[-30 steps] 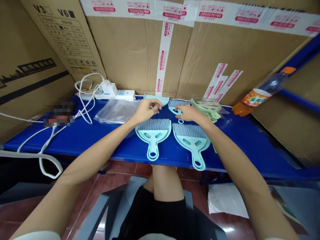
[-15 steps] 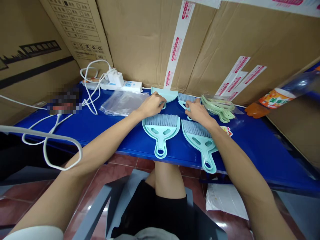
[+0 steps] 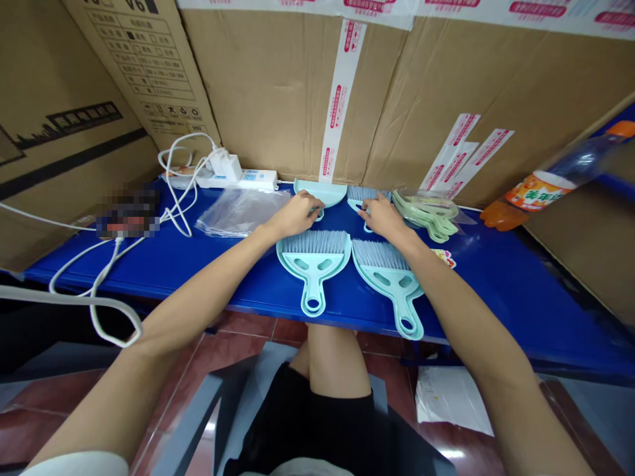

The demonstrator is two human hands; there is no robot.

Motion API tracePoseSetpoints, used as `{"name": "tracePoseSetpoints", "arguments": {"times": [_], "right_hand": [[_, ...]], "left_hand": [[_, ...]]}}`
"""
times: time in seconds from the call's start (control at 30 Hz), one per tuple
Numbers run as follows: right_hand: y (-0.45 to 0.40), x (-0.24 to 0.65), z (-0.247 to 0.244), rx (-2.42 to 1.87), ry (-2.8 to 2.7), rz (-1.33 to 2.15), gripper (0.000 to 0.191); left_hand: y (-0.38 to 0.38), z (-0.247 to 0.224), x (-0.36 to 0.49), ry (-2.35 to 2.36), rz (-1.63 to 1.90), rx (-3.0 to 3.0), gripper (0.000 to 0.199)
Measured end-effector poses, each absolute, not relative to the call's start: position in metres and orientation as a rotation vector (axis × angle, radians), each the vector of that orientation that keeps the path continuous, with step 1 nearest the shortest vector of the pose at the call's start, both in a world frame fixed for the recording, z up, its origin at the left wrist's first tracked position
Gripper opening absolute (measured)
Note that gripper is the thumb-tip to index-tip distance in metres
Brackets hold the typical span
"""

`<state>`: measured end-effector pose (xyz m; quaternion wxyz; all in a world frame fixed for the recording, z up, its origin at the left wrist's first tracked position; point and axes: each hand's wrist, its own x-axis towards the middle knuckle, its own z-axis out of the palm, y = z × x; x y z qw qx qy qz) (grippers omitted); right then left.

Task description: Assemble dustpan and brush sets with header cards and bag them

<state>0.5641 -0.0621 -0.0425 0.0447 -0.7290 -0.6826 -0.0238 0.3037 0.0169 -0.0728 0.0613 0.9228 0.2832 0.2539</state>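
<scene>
I am holding both arms forward over the blue table, palms facing down. The left hand is bending its fingers at the far dustpan, at one o'clock from it; the right hand is curving its fingers by the far brush, at eleven o'clock. I cannot tell whether either hand is closing on anything.

Nearer to the body, one brush-and-dustpan set is lying at five o'clock from the left hand, and another set is lying at six o'clock from the right, its edge passing under the right forearm. A power strip is standing at ten o'clock from the left hand.

Flat clear bags are lying at nine o'clock from the left hand. At three o'clock from the right, a plastic bag is holding green pieces, and farther a bottle is containing orange liquid.
</scene>
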Motion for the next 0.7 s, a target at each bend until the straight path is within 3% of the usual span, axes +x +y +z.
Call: {"name": "tracePoseSetpoints", "arguments": {"times": [0.13,0.23,0.5,0.7], "right_hand": [[-0.065,0.578,-0.03,-2.038,-2.022,-0.097,0.045],[-0.075,0.587,-0.019,-1.832,-1.973,-0.063,0.036],[-0.093,0.583,-0.03,-1.672,-2.011,0.168,0.025],[-0.098,0.564,-0.039,-1.462,-2.281,0.403,0.037]], "left_hand": [[0.016,-0.056,0.293,1.005,0.882,2.764,0.038],[0.012,-0.04,0.279,1.394,0.869,2.686,0.042],[0.017,-0.016,0.235,2.232,0.466,2.332,0.05],[0.031,-0.02,0.219,2.347,0.043,2.066,0.081]]}}
